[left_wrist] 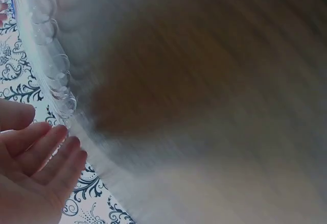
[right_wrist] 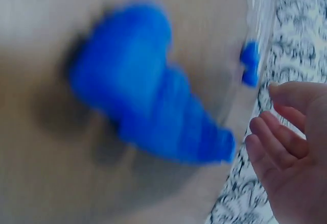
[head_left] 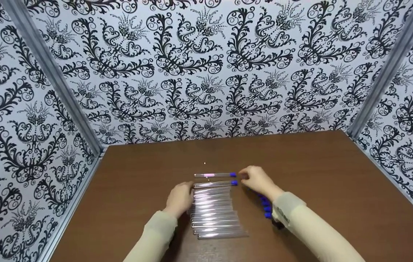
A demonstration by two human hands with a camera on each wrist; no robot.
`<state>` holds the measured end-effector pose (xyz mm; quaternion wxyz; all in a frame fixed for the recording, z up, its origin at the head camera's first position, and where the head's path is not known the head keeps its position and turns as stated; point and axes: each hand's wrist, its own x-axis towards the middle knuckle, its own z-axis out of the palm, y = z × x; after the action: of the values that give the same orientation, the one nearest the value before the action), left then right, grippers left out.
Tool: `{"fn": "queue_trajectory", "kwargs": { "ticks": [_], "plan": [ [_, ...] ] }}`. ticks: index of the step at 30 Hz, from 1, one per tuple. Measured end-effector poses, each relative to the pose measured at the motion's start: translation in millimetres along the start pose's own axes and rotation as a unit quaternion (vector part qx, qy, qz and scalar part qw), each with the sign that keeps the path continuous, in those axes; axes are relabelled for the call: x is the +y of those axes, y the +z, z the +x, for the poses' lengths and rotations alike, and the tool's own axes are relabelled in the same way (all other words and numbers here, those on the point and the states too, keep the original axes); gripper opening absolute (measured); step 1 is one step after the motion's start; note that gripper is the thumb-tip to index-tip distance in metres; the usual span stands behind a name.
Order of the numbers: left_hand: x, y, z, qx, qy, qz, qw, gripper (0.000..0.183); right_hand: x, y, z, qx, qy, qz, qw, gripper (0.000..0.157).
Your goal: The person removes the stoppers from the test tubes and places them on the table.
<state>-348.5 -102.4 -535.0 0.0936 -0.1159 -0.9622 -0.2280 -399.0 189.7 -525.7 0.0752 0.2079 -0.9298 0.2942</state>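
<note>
Clear test tubes lie side by side in a row on the table, rounded ends to the left. At the far end of the row, two tubes carry blue caps; the farthest capped tube lies slightly apart. My left hand is beside the rounded ends, its fingers loosely extended in the left wrist view. Just right of the two capped ends is my right hand, with nothing between thumb and fingers. Loose blue caps form a line under my right forearm, partly hidden in the head view.
The brown wooden table is backed by a patterned black-and-white wall, with similar panels at both sides. Grey metal posts stand at the corners. Near the right sleeve, a small dark object is partly covered.
</note>
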Motion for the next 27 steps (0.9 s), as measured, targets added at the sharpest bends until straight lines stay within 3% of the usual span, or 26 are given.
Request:
{"fn": "queue_trajectory", "kwargs": {
  "ticks": [7, 18, 27],
  "plan": [
    [6.9, 1.5, -0.7, -0.056, -0.049, 0.005, 0.9972, 0.048, -14.7, 17.4, -6.2, -0.038, 0.023, -0.037, 0.998, 0.027],
    [10.9, -1.0, -1.0, -0.067, -0.011, 0.0, 0.9977, 0.049, -19.3, 27.0, -6.8, -0.026, -0.003, -0.083, 0.996, 0.027],
    [9.3, -0.7, -1.4, -0.072, -0.006, -0.019, 0.9972, 0.05, -21.5, 32.5, -5.0, 0.013, 0.003, -0.106, 0.994, 0.012]
  ]
}}
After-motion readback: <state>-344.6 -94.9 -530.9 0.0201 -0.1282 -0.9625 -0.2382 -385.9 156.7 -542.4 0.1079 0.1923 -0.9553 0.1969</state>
